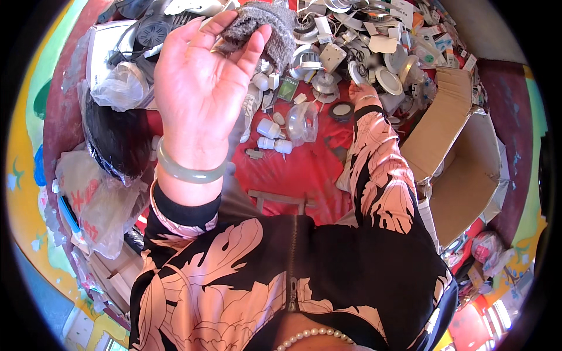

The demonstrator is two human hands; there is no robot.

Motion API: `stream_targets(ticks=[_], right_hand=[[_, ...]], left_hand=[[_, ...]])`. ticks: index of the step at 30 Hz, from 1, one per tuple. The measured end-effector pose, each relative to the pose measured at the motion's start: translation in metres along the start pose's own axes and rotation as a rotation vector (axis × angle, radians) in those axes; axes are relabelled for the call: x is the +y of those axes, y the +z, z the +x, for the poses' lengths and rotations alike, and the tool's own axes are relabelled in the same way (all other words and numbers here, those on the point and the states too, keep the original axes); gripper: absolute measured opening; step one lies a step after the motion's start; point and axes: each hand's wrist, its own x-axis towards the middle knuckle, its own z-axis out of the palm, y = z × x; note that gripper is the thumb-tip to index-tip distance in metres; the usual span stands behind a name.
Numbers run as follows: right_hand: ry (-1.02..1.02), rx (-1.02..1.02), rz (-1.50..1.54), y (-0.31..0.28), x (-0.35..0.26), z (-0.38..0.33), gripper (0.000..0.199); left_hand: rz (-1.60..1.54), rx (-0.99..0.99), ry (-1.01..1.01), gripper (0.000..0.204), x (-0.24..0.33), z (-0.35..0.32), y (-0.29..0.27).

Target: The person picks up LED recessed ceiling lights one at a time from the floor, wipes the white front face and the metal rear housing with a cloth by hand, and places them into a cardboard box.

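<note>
- A grey cloth [266, 26] sits at about 12 o'clock in the view, raised above the red table [304, 169]; it looks coarse and knitted, mottled dark and light grey, bunched into a thick folded wad with a fuzzy edge.
- The left hand [202, 88] is lifted palm toward the camera, and its fingers [253, 50] curl around the lower left part of the cloth, thumb and fingertips pinching it while the rest of the wad sticks out toward 1 o'clock.
- A pale green bangle [190, 169] rings the left wrist, just at 6 o'clock from the palm, above a black sleeve with a pink leaf pattern.
- The right hand [363, 93] reaches out at about 2 o'clock from the centre, down among the parts on the table; its fingers are mostly hidden by the sleeve and the clutter, so I cannot tell whether they grasp anything.
- Just at 9 o'clock from the right hand lies a dark round ring [341, 110], near it but seemingly apart.
- Toward 12 o'clock from the right hand spreads a heap of white round lamp fittings [374, 64] and small boxes.
- Near the centre lie small white bulbs [272, 136] beside a clear plastic bag [303, 121].
- An open cardboard box [462, 158] stands at 3 o'clock.
- Crumpled plastic bags [96, 199] lie at 9 o'clock.
</note>
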Motion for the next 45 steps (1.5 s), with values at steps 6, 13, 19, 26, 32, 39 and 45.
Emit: stream_targets(ticks=[6,13,19,26,32,39,45], right_hand=[[0.016,0.025,-0.195,0.004,-0.005,-0.066,0.021],[-0.070,-0.101,-0.400,0.066,-0.046,-0.198,0.019],[-0.123,-0.367,-0.260,0.086,-0.093,-0.300,0.016],[-0.351,-0.680,-0.064,0.074,-0.117,-0.394,0.013],[-0.611,-0.873,-0.078,0.084,-0.118,-0.429,0.018],[-0.588,-0.892,-0.163,0.096,-0.113,-0.418,0.015],[-0.665,-0.813,-0.357,0.099,-0.106,-0.442,0.019]], left_hand=[[0.122,-0.101,0.124,0.028,0.000,0.004,-0.006],[0.233,0.029,0.106,0.020,-0.028,0.003,0.003],[0.172,0.028,0.057,0.012,-0.040,0.007,0.003],[0.203,-0.019,0.088,0.014,-0.051,0.015,0.014],[0.331,-0.144,0.031,0.021,-0.051,0.017,0.039],[0.382,-0.194,-0.074,0.041,-0.076,0.028,0.039],[0.384,-0.526,-0.183,0.070,-0.086,0.007,0.065]])
